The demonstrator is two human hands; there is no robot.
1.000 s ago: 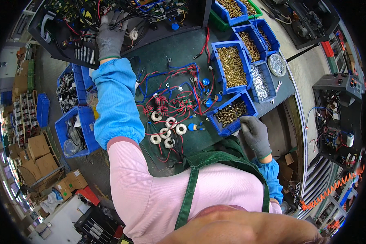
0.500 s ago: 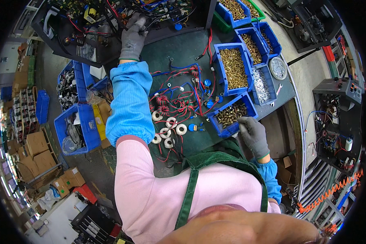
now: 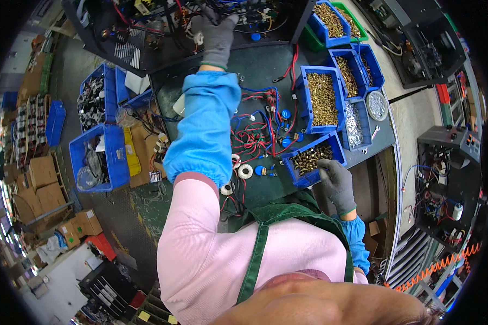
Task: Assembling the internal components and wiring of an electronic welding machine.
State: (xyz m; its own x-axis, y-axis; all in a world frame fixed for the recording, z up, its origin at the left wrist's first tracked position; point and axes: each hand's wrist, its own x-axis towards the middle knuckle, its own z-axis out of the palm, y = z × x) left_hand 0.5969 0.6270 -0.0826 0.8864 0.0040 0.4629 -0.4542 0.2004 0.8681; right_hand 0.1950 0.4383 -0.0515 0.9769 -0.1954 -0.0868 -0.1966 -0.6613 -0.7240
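My left hand (image 3: 216, 42), in a grey glove, reaches into the open black metal chassis (image 3: 173, 58) at the top. Its fingers are apart among cables and a white connector, their tips partly hidden by wires. My right hand (image 3: 338, 187), also gloved, is at the near right edge of a blue bin (image 3: 291, 172) of dark brass bolts (image 3: 311, 158). Its fingers are curled together; whatever they hold is too small to make out. Red, black and blue wires (image 3: 255, 135) lie on the bench between the hands, with blue discs and white rings (image 3: 245, 171).
Several blue bins (image 3: 322, 100) of brass hardware stand at the right, beside a round dish (image 3: 377, 105) of small silver parts and a wrench (image 3: 375, 132). Blue bins (image 3: 98, 157) of dark parts stand left. Another open black unit (image 3: 444, 179) is at far right.
My left hand has shifted right along the chassis, and its fingers have spread. The whole view has turned a little. My right hand stays by the bolt bin.
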